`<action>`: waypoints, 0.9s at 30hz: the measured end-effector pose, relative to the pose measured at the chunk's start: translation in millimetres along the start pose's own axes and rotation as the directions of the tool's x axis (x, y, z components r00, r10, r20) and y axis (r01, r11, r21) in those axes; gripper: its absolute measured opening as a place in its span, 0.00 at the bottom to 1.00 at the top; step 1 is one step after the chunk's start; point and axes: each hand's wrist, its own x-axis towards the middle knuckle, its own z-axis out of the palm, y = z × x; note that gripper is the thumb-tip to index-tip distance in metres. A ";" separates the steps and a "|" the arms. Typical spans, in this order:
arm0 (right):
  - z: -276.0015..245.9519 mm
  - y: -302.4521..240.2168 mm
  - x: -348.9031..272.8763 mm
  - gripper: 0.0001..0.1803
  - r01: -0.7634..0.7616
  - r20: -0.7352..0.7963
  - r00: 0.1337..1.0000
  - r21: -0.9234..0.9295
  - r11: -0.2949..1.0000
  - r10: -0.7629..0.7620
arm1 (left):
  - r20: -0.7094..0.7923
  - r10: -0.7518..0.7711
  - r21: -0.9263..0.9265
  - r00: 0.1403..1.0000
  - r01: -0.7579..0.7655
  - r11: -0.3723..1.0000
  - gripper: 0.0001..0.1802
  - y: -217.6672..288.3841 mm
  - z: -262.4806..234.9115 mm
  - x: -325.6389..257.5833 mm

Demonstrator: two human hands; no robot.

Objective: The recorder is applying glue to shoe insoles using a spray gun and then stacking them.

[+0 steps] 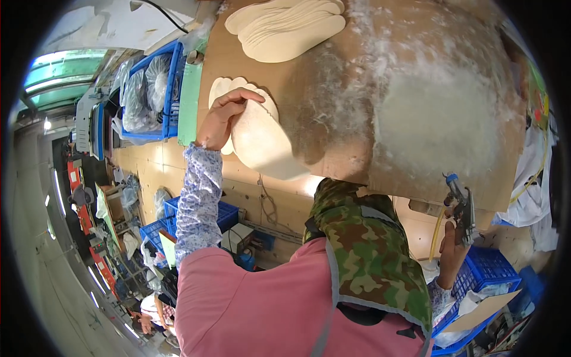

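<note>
My left hand (221, 119) pinches a cream insole (260, 143) by one end, thumb and fingers closed on it. The insole hangs tilted past the near edge of the cardboard-covered table (303, 80). Just behind that hand lies a small pile of insoles (221, 87), partly covered by the hand and the held one. At the right, my right hand (452, 253) grips a metal spray gun (466, 214) with a blue tip, beside the table's near right corner. A yellow hose (437, 232) runs down next to the gun.
A larger fanned stack of insoles (291, 35) lies at the far side. White fibrous residue (351, 89) covers much of the cardboard, around a pale square patch (437, 122). Blue crates stand left (172, 89) and lower right (485, 271). A person (156, 309) is at lower left.
</note>
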 end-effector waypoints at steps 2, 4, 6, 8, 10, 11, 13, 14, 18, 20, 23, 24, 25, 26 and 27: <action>4.9 16.3 5.2 0.14 0.096 0.032 0.995 -0.072 0.993 -0.094 | 0.051 -0.115 0.183 0.992 0.104 0.978 0.18 -21.3 -19.1 15.1; 17.6 11.0 6.9 0.14 0.058 0.043 0.997 -0.009 0.998 -0.057 | 0.052 -0.083 0.394 0.995 0.056 0.917 0.18 -60.3 -40.6 43.7; 31.6 2.6 10.2 0.13 0.056 0.068 0.996 -0.059 0.997 -0.052 | 0.007 0.017 0.391 1.000 -0.018 0.920 0.19 -108.7 -75.6 79.4; 36.5 -4.3 7.4 0.12 0.079 0.079 0.994 -0.056 0.995 -0.075 | -0.033 0.174 0.516 0.984 -0.132 0.847 0.18 -154.6 -110.4 96.8; 40.3 -7.2 5.9 0.12 0.084 0.061 0.995 -0.056 0.995 -0.080 | -0.016 0.319 0.619 0.948 -0.241 0.747 0.18 -166.4 -106.9 121.7; 44.4 -11.6 4.3 0.12 0.173 0.028 0.985 -0.055 0.983 -0.171 | -0.090 0.402 0.673 0.911 -0.242 0.699 0.17 -164.7 -97.3 131.8; 45.4 -11.1 -0.7 0.12 0.066 0.007 0.998 -0.042 0.997 -0.066 | -0.237 0.573 0.786 0.784 -0.191 0.587 0.16 -153.8 -91.9 136.7; 45.6 -10.6 -2.9 0.12 -0.044 -0.002 0.999 -0.027 0.999 0.044 | -0.229 0.579 0.787 0.782 -0.202 0.583 0.16 -151.4 -88.3 146.2; 48.4 -17.3 -4.6 0.11 -0.018 -0.029 0.999 -0.043 0.999 0.017 | -0.380 0.677 0.797 0.630 -0.149 0.586 0.18 -144.4 -82.9 198.4; 53.2 -22.4 -6.6 0.11 0.054 -0.056 0.997 -0.017 0.998 -0.055 | -0.491 0.661 0.818 0.567 0.039 0.574 0.19 -150.3 -69.0 222.5; 48.1 -13.1 -12.5 0.10 -0.023 -0.116 0.993 -0.082 0.996 0.014 | -0.597 0.570 0.746 0.565 0.128 0.654 0.18 -160.9 -56.7 246.8; 42.4 -13.7 -12.4 0.10 -0.037 -0.077 0.997 -0.063 0.997 0.032 | -0.504 0.544 0.784 0.670 0.091 0.614 0.16 -163.6 -94.4 246.4; 40.3 -8.6 -11.4 0.11 -0.053 -0.123 0.992 -0.162 0.985 0.033 | -0.465 0.423 0.776 0.778 0.129 0.617 0.15 -158.9 -74.4 254.2; 34.1 -5.6 -8.5 0.12 0.043 -0.080 0.995 -0.100 0.994 -0.051 | -0.311 0.603 0.872 0.735 -0.031 0.489 0.14 -161.1 -136.0 241.0; 33.0 -7.6 -3.9 0.11 0.076 -0.094 0.991 -0.145 0.987 -0.090 | -0.399 0.583 0.843 0.708 0.033 0.536 0.13 -168.3 -134.5 236.3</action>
